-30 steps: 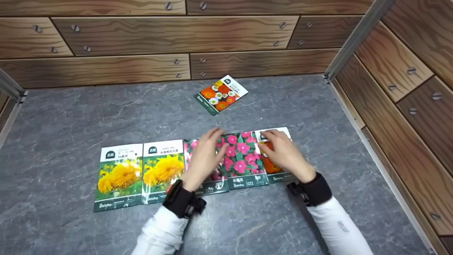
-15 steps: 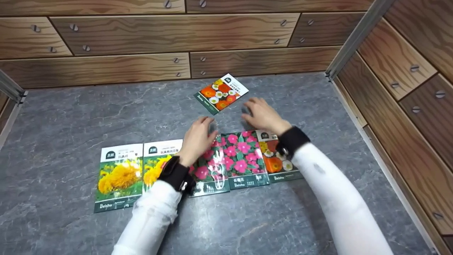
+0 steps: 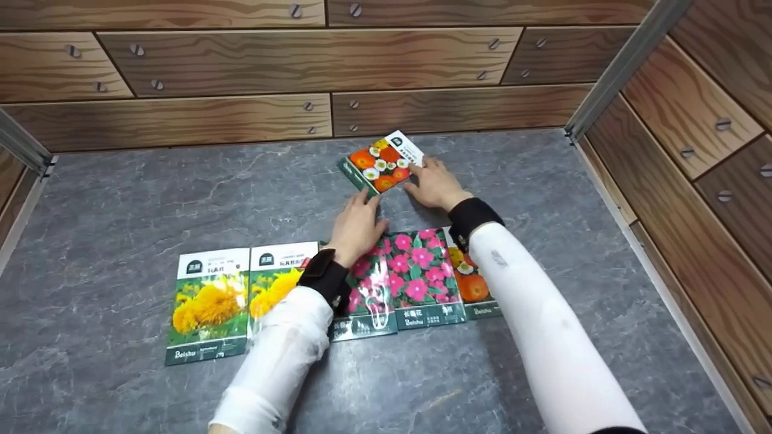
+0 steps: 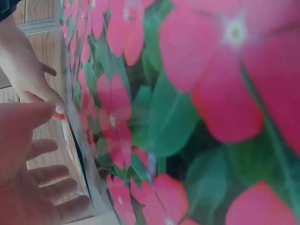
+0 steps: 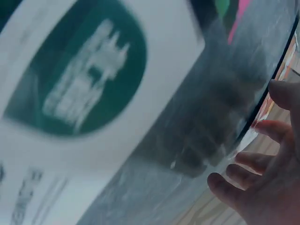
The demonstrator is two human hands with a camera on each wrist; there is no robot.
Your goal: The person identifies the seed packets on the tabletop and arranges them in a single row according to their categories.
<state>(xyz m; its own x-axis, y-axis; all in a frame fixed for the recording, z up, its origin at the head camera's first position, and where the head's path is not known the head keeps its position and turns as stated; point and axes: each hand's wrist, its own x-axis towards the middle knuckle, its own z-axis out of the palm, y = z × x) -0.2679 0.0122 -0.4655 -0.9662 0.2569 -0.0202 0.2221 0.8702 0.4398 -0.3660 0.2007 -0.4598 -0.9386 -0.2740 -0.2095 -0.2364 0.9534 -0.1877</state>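
A seed packet with orange and white flowers lies turned at an angle near the back of the grey surface. My right hand reaches its right edge, fingertips at the white top corner. Fingertips of my left hand meet the packet's green lower corner; the fingers are extended. In the left wrist view that hand has its fingers spread apart. The right wrist view shows loosely bent fingers on the right hand. Beneath my left wrist lies a pink-flowered packet, partly hidden.
Side by side in the row are two yellow-flowered packets, a second pink-flowered packet and another orange-flowered packet, partly covered by my right arm. Wood-patterned walls border the grey surface.
My right hand has left the orange-flowered packet in the row and moved back to the angled packet. My left hand has moved forward from the pink packets to that packet's lower corner.
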